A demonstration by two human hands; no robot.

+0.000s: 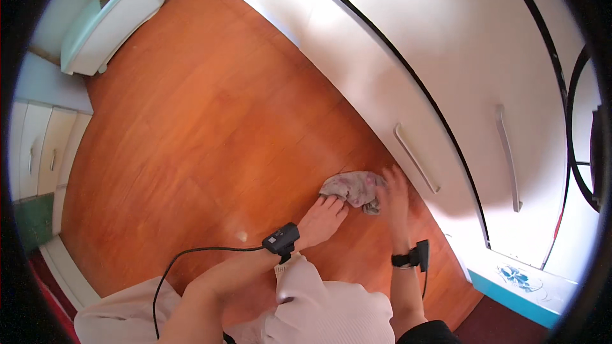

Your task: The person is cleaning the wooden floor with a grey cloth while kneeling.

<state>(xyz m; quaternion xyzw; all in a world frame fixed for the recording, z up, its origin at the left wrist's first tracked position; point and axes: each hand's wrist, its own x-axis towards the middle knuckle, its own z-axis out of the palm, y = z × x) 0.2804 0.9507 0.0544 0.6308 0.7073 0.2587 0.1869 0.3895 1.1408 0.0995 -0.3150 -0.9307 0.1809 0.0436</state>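
A crumpled, damp-looking grey cloth (352, 187) with faint pinkish patches lies on the wooden floor (191, 121), close to the base of the white cabinet. My left hand (323, 220) is at its near left edge, with bent fingers closed over the border of the fabric. At the right end of the cloth is my right hand (395, 194), slightly blurred, its fingers stretched and apart. That hand covers part of the cloth's right side. Both wrists carry small black devices on straps, and a black cable runs from the left one.
A white cabinet (440, 44) with long handles borders the floor on the right. White drawers (41, 146) stand at the left. A pale green and white tub-like piece (121, 25) is at the far left. A small pale spot (241, 236) shows on the floor near my left forearm.
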